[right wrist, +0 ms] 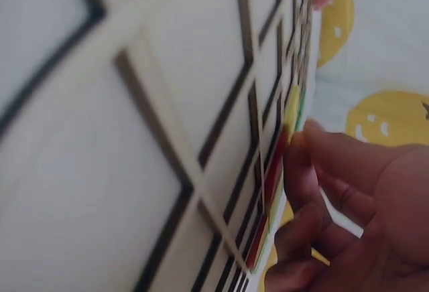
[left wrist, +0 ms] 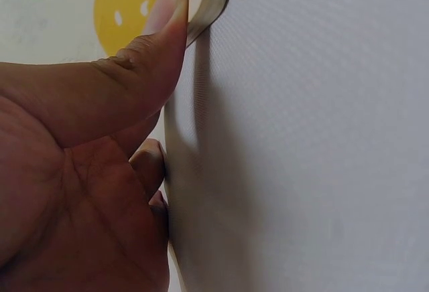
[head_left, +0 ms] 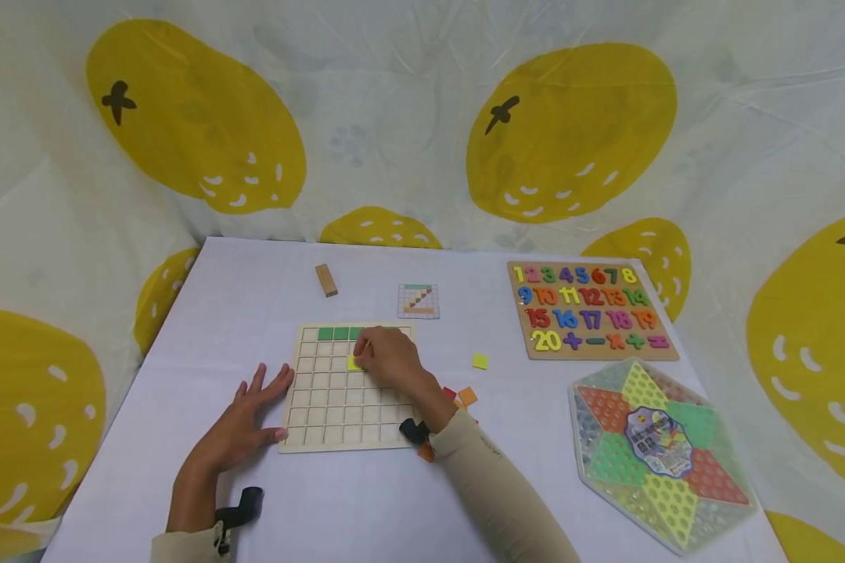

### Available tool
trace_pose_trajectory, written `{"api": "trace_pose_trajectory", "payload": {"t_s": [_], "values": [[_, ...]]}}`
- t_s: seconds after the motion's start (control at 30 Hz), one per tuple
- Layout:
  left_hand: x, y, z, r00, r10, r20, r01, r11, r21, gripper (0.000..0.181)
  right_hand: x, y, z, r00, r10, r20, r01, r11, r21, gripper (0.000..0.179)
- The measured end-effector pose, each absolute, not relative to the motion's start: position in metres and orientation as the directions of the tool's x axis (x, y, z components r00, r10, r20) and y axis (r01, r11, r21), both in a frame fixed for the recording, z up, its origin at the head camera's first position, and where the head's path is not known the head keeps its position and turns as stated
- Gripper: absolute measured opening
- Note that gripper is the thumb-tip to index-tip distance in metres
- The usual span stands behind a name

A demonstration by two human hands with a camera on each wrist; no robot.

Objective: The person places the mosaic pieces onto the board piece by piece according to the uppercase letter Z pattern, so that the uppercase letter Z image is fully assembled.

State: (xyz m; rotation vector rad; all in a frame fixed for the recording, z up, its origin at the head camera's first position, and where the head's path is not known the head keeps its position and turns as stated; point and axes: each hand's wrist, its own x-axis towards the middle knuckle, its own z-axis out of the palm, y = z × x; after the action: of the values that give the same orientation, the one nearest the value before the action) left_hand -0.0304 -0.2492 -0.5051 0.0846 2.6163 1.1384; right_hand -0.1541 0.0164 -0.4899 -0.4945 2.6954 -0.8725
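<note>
A wooden grid board (head_left: 317, 438) lies on the table, with green square tiles (head_left: 341, 333) along its far row and a yellow tile (head_left: 353, 363) lower down. My right hand (head_left: 392, 358) is over the board's upper part and pinches a small orange tile (right wrist: 298, 138) between thumb and forefinger. Red tiles (right wrist: 273, 175) show in the grid beyond it in the right wrist view; from the head, the hand covers them. My left hand (head_left: 242, 422) has its fingers spread beside the board's left edge, its thumb (left wrist: 167, 17) right at the near left corner.
Loose orange tiles (head_left: 468, 396) and red ones lie right of the board, partly under my right forearm. A single yellow tile (head_left: 480, 361) sits farther right. Behind are a pattern card (head_left: 418, 302) and a wooden block (head_left: 326, 280). A number puzzle (head_left: 591, 310) and a star-patterned game board (head_left: 662, 453) occupy the right side.
</note>
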Motion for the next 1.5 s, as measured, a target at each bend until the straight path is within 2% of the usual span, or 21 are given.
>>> {"api": "trace_pose_trajectory", "payload": {"t_s": [0.17,0.33,0.7,1.03,1.3,1.5], "values": [[-0.030,-0.249,-0.506,-0.957,0.167,-0.238,-0.059,0.690,0.722,0.109,-0.156,0.038,-0.487,-0.885,-0.452,-0.110,-0.243,0.652,-0.718,0.007],[-0.030,-0.249,-0.506,-0.956,0.165,-0.241,-0.063,0.689,0.722,0.110,-0.154,0.061,-0.474,-0.894,-0.433,-0.117,-0.203,0.624,-0.754,0.014],[-0.032,-0.251,-0.507,-0.959,0.183,-0.217,-0.034,0.686,0.727,0.112,-0.136,0.113,-0.457,-0.933,-0.323,-0.157,-0.116,0.684,-0.720,0.020],[-0.032,-0.251,-0.507,-0.956,0.184,-0.228,-0.041,0.687,0.726,0.111,-0.117,0.148,-0.461,-0.934,-0.208,-0.289,0.024,0.773,-0.634,0.022],[-0.032,-0.250,-0.505,-0.956,0.183,-0.229,-0.042,0.686,0.726,0.110,-0.109,0.161,-0.475,-0.936,-0.189,-0.298,0.007,0.834,-0.552,0.027],[-0.031,-0.250,-0.505,-0.957,0.179,-0.227,-0.043,0.688,0.725,0.110,-0.108,0.161,-0.483,-0.937,-0.209,-0.279,-0.024,0.838,-0.545,0.027]]}}
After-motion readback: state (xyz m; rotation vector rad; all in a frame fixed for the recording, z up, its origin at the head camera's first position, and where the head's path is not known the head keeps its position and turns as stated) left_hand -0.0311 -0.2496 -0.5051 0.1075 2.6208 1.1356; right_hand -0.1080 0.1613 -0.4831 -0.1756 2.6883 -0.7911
